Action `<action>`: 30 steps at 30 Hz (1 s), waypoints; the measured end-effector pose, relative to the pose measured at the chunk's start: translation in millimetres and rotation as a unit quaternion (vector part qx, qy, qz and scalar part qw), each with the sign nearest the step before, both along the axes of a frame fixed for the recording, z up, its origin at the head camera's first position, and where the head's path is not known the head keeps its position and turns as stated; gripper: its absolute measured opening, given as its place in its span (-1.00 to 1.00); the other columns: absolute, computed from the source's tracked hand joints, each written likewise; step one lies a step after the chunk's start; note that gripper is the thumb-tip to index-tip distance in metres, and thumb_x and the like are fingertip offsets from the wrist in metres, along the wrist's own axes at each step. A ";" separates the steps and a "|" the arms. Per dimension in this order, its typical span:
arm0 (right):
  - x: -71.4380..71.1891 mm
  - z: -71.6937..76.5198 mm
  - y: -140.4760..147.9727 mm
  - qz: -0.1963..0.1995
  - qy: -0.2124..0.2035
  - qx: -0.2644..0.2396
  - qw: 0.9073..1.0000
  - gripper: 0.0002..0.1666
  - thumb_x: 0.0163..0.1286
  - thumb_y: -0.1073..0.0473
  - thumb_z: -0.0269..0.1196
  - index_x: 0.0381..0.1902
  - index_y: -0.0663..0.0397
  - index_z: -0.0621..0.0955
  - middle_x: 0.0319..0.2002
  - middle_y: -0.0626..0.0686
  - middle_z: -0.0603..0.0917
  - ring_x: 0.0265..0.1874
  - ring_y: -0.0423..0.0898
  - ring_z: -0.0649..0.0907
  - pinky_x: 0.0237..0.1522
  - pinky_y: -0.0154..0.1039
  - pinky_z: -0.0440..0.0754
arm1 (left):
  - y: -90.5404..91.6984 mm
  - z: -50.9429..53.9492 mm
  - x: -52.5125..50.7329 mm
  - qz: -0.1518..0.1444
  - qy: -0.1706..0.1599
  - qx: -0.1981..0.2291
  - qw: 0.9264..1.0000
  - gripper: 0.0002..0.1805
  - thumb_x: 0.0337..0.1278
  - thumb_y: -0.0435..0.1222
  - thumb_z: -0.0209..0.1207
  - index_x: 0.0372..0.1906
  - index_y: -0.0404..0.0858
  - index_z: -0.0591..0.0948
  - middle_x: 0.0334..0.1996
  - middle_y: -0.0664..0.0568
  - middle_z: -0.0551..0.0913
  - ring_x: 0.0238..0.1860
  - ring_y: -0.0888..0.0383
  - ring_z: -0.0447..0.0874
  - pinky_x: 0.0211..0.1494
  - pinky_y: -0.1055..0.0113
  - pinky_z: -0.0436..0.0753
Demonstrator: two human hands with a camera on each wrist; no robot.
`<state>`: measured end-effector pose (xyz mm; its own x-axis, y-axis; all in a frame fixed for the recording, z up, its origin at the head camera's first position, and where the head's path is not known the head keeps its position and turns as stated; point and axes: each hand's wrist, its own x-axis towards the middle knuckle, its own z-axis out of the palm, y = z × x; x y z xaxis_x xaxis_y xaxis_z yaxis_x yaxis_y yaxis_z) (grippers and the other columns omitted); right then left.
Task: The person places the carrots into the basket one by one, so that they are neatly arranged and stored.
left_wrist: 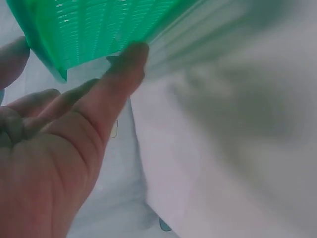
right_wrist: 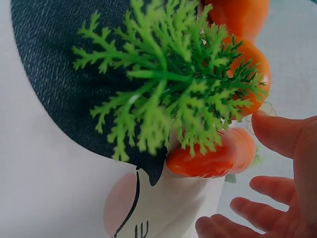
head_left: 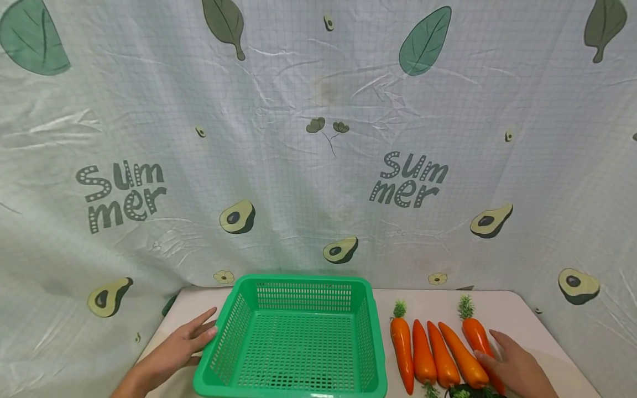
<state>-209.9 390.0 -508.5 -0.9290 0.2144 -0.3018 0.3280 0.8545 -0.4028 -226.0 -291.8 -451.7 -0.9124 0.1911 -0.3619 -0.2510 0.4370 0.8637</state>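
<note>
A green perforated plastic basket (head_left: 306, 279) stands in the middle of the table with nothing in it. At its left side, my left hand (head_left: 181, 345) has extended fingers at the wall and rim; the basket (left_wrist: 99, 25) also shows in the left wrist view. To the basket's right lies a row of several orange toy carrots (head_left: 423, 354), their green leafy tops pointing in different directions. Beside the rightmost carrot (head_left: 475, 334) is my right hand (head_left: 520, 367), fingers spread and not wrapped around it. In the right wrist view, a leafy top (right_wrist: 163, 79) partly hides the carrots.
A pale table (head_left: 497, 301) bears everything. Under the carrots' near ends lies a dark, textured shape (right_wrist: 54, 74), cut off by the head view's lower edge. A printed curtain (head_left: 298, 166) with avocados, leaves and lettering hangs behind and around the table.
</note>
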 end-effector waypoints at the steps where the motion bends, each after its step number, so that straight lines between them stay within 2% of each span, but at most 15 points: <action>1: 0.0 -0.4 0.3 -0.006 0.000 -0.002 1.000 0.37 0.24 -0.52 0.34 0.42 0.63 0.23 0.34 0.67 0.29 0.25 0.60 0.40 0.23 0.46 0.47 | -0.3 -0.4 -0.3 -0.001 -0.003 0.006 1.000 -0.03 0.58 0.09 0.04 0.69 -0.34 -0.15 0.60 -0.53 0.00 0.43 -0.47 0.41 0.20 -0.19 0.68; 6: -2.0 -2.4 1.1 -0.026 0.005 -0.002 1.000 0.38 0.19 -0.53 0.37 0.41 0.60 0.27 0.28 0.68 0.38 0.20 0.59 0.46 0.14 0.40 0.58 | 0.1 -2.1 -2.3 0.009 -0.019 0.034 0.999 -0.10 0.62 -0.02 0.04 0.69 -0.33 -0.13 0.59 -0.53 0.05 0.30 -0.30 0.62 0.15 -0.13 0.72; 10: -3.9 -4.1 -0.3 -0.036 0.012 -0.001 0.999 0.31 0.21 -0.46 0.41 0.39 0.61 0.31 0.22 0.68 0.44 0.15 0.57 0.52 0.06 0.30 0.66 | 1.6 -2.4 -3.7 0.012 -0.025 0.046 0.999 -0.11 0.61 -0.04 0.05 0.70 -0.32 -0.13 0.57 -0.54 0.11 0.26 -0.20 0.67 0.12 -0.10 0.74; 14: -5.0 -6.3 -2.7 -0.040 0.020 -0.010 0.999 0.24 0.23 -0.36 0.45 0.37 0.62 0.33 0.22 0.66 0.47 0.13 0.54 0.56 0.04 0.23 0.70 | 0.4 -2.8 -2.8 -0.015 -0.021 0.072 0.997 -0.06 0.62 -0.06 0.06 0.69 -0.32 -0.23 0.56 -0.58 0.06 0.26 -0.14 0.66 0.12 -0.09 0.74; 19: -6.0 -7.3 -6.8 -0.049 0.028 -0.019 0.998 0.19 0.24 -0.28 0.49 0.35 0.65 0.35 0.23 0.65 0.47 0.13 0.51 0.57 0.07 0.22 0.69 | -2.0 -4.5 0.6 -0.054 -0.013 0.116 0.992 -0.04 0.64 -0.11 0.04 0.67 -0.34 -0.35 0.55 -0.61 0.07 0.18 -0.04 0.71 0.10 -0.04 0.75; 30: -7.5 -10.3 -12.5 -0.076 0.052 -0.032 0.995 0.01 0.23 -0.03 0.56 0.28 0.68 0.41 0.14 0.60 0.56 -0.06 0.34 0.66 0.02 0.16 0.72 | -3.4 -6.4 2.3 -0.069 -0.013 0.139 0.988 -0.03 0.64 -0.13 0.03 0.67 -0.32 -0.39 0.51 -0.57 0.20 0.13 -0.03 0.75 0.07 -0.03 0.77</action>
<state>-217.4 377.5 -518.8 -0.9143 0.3383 -0.2226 0.4050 0.7697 -0.4935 -223.7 -295.2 -458.1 -0.8623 0.4074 -0.3007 -0.2292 0.2155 0.9492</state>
